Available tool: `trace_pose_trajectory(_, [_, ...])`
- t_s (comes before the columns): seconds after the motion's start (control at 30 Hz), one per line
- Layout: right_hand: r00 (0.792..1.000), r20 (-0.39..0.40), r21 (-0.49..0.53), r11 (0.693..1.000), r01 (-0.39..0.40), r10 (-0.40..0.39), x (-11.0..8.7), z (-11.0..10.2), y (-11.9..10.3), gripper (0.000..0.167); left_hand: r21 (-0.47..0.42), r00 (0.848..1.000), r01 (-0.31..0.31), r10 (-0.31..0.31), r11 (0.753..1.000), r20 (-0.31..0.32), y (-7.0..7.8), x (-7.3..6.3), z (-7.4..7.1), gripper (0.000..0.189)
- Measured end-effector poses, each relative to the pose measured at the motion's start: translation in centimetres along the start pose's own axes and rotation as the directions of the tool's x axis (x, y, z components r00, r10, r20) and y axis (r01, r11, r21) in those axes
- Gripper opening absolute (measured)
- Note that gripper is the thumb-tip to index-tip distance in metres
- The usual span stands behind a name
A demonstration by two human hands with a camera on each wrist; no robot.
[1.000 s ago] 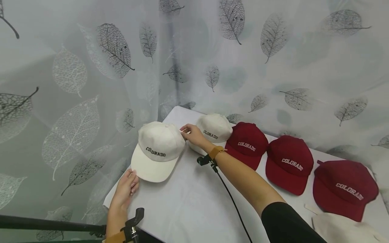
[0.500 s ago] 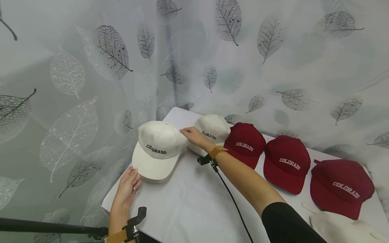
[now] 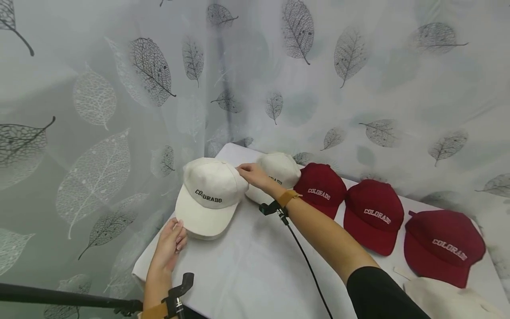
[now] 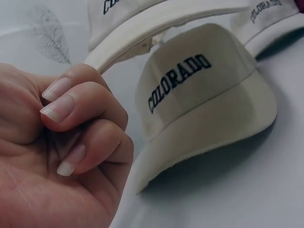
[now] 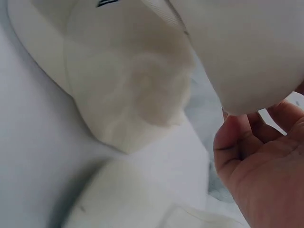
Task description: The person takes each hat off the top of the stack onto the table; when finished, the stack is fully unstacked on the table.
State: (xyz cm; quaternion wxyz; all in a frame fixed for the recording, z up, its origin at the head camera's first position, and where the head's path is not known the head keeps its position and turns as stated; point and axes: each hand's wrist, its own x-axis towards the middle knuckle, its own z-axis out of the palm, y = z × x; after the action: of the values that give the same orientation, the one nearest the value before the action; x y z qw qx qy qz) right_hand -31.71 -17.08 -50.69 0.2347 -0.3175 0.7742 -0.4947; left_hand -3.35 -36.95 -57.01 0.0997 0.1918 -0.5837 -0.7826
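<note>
Both hands hold a white baseball cap (image 3: 215,184) with dark COLORADO lettering, raised above a second white cap (image 4: 204,80) on the table. In the head view the raised cap hides nearly all of that second one. My left hand (image 3: 169,243) pinches the brim's left corner, its other fingers curled in toward the palm in the left wrist view. On the far side, my right hand (image 3: 256,177) grips the crown's lower edge between thumb and fingers; the right wrist view shows this edge of the cap (image 5: 247,61) close up.
Another white cap (image 3: 280,167) sits behind the right hand. Three dark red caps (image 3: 320,191) continue the row along the table's back edge. A pale cap (image 3: 450,297) lies at the front right on the white-covered table (image 3: 255,270). Leaf-patterned curtains (image 3: 303,106) hang behind.
The held cap has shifted slightly right, and a sliver of the cap beneath now shows under its brim. The right hand covers more of the back white cap's lettering. Both hands keep their hold.
</note>
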Motion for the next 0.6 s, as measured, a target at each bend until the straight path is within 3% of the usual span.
trace_pose_trajectory(0.17, [0.996, -0.067, -0.02, 0.999, 0.051, -0.052, -2.0, -3.9, -0.5, 0.034, 0.003, 0.996, -0.003, 0.003, 1.0, 0.088, -0.1, 0.7, 2.5, 0.019])
trace_pose_trajectory(0.3, [0.993, -0.108, -0.081, 0.996, 0.043, -0.051, -4.6, -7.1, -0.4, 0.034, 0.008, 0.98, 0.025, -0.026, 1.0, 0.199, -0.3, 0.6, 5.0, 0.02])
trace_pose_trajectory(0.43, [0.989, -0.141, -0.078, 0.996, 0.037, -0.048, -8.0, -10.6, -0.2, 0.034, 0.02, 0.942, 0.065, -0.068, 0.998, 0.328, -0.3, 0.4, 8.1, 0.027])
trace_pose_trajectory(0.6, [0.974, -0.203, -0.13, 0.989, 0.072, -0.098, -13.4, -15.1, -0.5, 0.032, 0.057, 0.861, 0.086, -0.103, 0.995, 0.499, -0.3, 0.2, 12.8, 0.033])
